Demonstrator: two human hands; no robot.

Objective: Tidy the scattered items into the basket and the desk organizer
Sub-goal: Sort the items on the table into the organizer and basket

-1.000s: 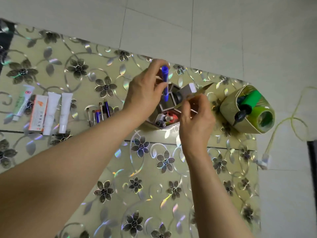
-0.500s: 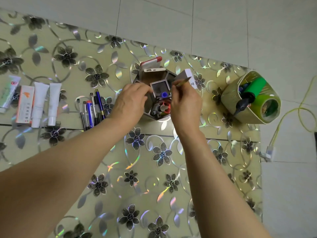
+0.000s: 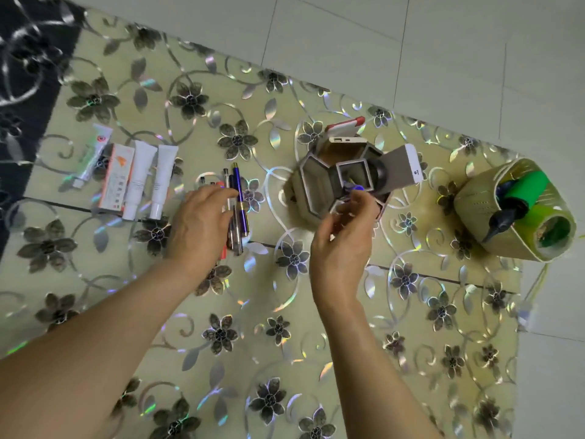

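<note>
At the centre of the tabletop, the desk organizer sits upright with its cells open to you, and your right hand hovers at its 6 o'clock edge, fingers curled; whether it grips something, you cannot tell. At the organizer's 9 o'clock your left hand lies released over the row of pens, probably to gather them next. Tubes wait beyond, and the basket stands at 3 o'clock.
</note>
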